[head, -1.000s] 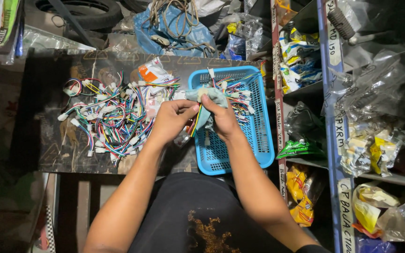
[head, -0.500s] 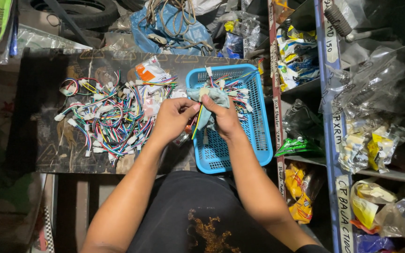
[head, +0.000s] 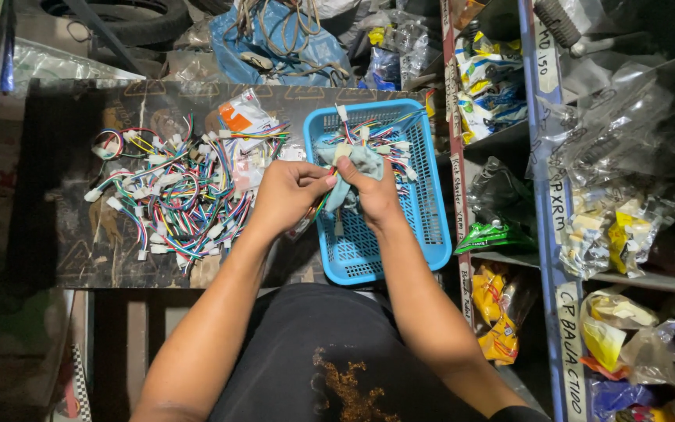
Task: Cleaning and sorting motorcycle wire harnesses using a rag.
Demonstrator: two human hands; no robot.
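A crumpled pale blue cloth [head: 353, 168] wraps a short bundle of coloured wires [head: 323, 205], held above the basket at the counter's right edge.

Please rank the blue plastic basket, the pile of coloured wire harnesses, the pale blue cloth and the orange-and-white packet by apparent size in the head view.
1. Pile of coloured wire harnesses and blue plastic basket: alike, unranked.
2. Pale blue cloth.
3. Orange-and-white packet.

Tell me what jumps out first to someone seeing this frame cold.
The tangle of multicoloured wire harnesses with white connectors, spread over the dark tabletop left of centre. Next, the bright blue plastic basket just right of it, with more wires at its far end. Over the basket's near-left edge, the left hand and right hand meet on a pale blue cloth wrapped around a wire.
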